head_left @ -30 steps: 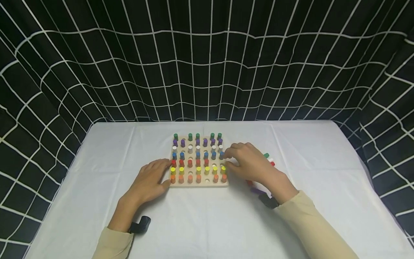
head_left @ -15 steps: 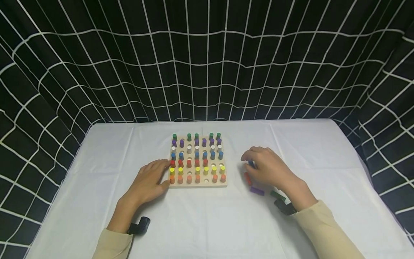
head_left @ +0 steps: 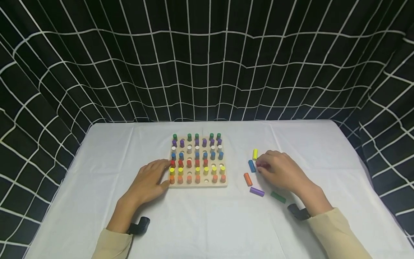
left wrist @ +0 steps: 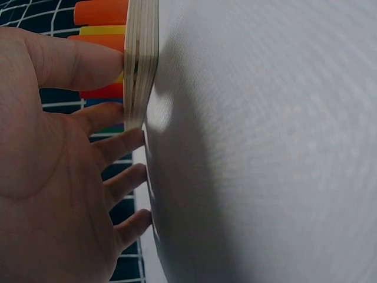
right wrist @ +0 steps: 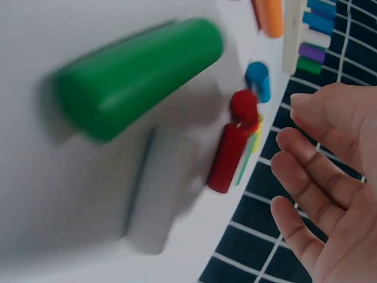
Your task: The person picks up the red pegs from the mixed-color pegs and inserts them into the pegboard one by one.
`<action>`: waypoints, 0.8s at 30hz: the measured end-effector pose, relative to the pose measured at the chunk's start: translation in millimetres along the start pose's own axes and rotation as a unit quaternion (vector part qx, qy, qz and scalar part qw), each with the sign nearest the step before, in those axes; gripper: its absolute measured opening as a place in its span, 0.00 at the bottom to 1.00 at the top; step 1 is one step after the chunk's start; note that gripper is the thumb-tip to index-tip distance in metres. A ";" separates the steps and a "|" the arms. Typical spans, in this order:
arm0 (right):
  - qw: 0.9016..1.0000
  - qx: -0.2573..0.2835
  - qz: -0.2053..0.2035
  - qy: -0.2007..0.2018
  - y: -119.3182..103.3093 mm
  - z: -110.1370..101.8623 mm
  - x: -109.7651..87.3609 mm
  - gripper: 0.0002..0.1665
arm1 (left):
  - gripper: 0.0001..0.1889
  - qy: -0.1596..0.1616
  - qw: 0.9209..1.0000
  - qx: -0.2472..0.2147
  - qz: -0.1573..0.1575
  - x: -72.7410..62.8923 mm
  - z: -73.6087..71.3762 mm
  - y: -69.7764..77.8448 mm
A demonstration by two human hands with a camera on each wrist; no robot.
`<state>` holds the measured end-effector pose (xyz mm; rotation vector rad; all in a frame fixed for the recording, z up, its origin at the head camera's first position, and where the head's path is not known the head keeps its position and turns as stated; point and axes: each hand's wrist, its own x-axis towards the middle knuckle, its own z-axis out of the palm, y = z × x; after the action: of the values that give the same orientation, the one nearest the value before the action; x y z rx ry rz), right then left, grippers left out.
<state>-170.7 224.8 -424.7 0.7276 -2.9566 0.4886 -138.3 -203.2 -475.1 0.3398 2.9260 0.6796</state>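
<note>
A wooden pegboard [head_left: 207, 186] stands mid-table with rows of coloured pegs upright in it; some holes are bare. My left hand [head_left: 150, 183] rests against its left edge, and in the left wrist view the thumb [left wrist: 88, 63] touches the board's side [left wrist: 141, 59]. Right of the board, my right hand [head_left: 281, 171] hovers over loose pegs with fingers loosely bent and nothing between them. Nearest to those fingers in the right wrist view lie two red pegs [right wrist: 228, 158]. A blue peg [head_left: 252, 166] and a yellow peg [head_left: 255, 154] lie left of this hand.
Also loose on the white cloth [head_left: 207, 223] are an orange peg [head_left: 247, 179], a purple peg [head_left: 257, 191] and a green peg [head_left: 278, 197]. A white peg [right wrist: 162, 188] shows beneath the right wrist. Dark grid-patterned curtains [head_left: 207, 72] surround the table.
My right hand has moved away from the board's right edge to the loose pegs, uncovering the blue, yellow and orange ones. The left hand stays at the board.
</note>
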 end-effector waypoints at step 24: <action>0.998 0.000 0.061 -0.022 31.2 1.3 -13.7 0.11 | 0.35 -0.002 1.000 0.000 -0.002 -0.6 -1.0 1.0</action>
<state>-172.9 256.6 -436.8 0.5678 -3.0560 0.4870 -137.7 -202.9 -473.7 0.3350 2.9223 0.6766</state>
